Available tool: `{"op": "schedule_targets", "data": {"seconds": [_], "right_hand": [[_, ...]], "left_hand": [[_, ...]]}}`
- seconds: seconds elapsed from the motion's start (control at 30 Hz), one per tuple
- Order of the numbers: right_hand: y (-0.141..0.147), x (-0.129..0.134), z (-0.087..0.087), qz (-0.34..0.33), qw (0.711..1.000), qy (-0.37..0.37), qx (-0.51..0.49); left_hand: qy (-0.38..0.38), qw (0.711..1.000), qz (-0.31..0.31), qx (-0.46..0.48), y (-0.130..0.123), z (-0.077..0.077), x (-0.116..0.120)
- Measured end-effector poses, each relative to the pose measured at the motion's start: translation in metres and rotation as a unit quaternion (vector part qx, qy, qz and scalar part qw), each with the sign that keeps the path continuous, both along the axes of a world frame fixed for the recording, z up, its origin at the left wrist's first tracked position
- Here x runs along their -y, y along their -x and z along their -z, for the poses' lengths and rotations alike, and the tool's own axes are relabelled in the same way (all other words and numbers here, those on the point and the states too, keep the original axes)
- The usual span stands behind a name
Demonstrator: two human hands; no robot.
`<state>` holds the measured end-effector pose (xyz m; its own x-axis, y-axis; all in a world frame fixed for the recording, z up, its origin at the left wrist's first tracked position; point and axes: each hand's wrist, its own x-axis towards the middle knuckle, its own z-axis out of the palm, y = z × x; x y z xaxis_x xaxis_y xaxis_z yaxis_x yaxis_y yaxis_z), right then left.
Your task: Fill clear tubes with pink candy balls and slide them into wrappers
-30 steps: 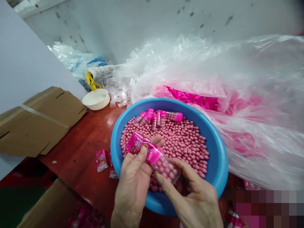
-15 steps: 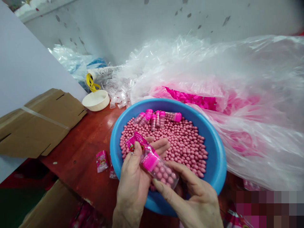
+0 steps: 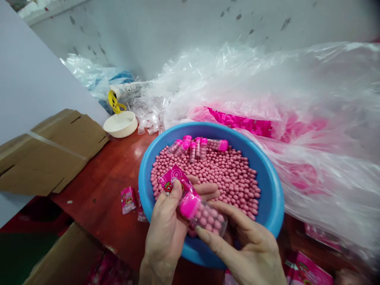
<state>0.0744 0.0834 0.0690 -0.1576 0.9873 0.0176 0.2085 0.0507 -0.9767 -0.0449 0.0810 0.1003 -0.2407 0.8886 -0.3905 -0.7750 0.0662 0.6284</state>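
My left hand [image 3: 168, 221] pinches a printed pink wrapper [image 3: 177, 181] between thumb and palm, its other fingers stretched out behind. Held by the fingertips of my right hand [image 3: 249, 241] is a small clear bottle [image 3: 209, 215] of pink candy balls, its pink cap [image 3: 190, 205] against the wrapper's lower end. Whether the cap is inside the wrapper I cannot tell. Both hands are over a blue basin [image 3: 274, 198] of loose pink candy balls [image 3: 234, 178]. Several filled tubes [image 3: 197, 146] with pink caps lie on the balls at the far side.
Two small pink packets, one a wrapped packet [image 3: 128, 200], lie left of the basin on the red table [image 3: 103, 186]. Behind stand a white dish [image 3: 121, 124], a roll of yellow tape [image 3: 115, 102] and clear plastic bags [image 3: 297, 87]. Flattened cardboard [image 3: 53, 152] is at left; pink wrappers [image 3: 308, 269] lie lower right.
Both hands, with the wrapper and bottle, have shifted slightly right. The wrapper's printed face shows more fully now. More of the pink wrappers at the lower right is visible.
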Motion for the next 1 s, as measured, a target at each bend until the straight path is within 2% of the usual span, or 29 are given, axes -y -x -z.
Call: {"op": "schedule_targets", "data": {"seconds": [0.1,0.2,0.37,0.47,0.63,0.73,0.9,1.0], "right_hand": [[0.002,0.003,0.009,0.038,0.996,-0.076,0.022],[0.002,0.004,0.016,0.062,0.987,-0.138,0.056],[0.000,0.002,0.017,0.051,0.965,-0.233,0.108],[-0.001,0.001,0.014,0.048,0.953,-0.266,0.137],[0.002,0.001,0.012,0.034,0.949,-0.256,0.181],[0.005,-0.002,0.011,-0.008,0.961,-0.207,0.183],[0.013,-0.003,0.007,-0.056,0.977,-0.128,0.160],[0.014,-0.003,0.007,-0.080,0.979,-0.129,0.136]], "left_hand": [[0.017,1.000,-0.007,-0.001,0.001,0.002,0.002],[0.029,0.999,0.012,-0.016,0.004,0.008,0.002],[0.050,0.998,-0.002,-0.036,0.007,0.027,-0.001],[0.039,0.999,-0.012,-0.035,0.005,0.030,-0.002],[0.004,1.000,-0.014,-0.028,-0.002,0.015,0.001],[0.010,0.999,-0.014,-0.046,-0.005,0.008,0.003],[0.012,0.997,-0.002,-0.070,-0.008,0.009,0.006],[0.011,0.997,-0.058,-0.056,-0.008,0.010,0.005]]}}
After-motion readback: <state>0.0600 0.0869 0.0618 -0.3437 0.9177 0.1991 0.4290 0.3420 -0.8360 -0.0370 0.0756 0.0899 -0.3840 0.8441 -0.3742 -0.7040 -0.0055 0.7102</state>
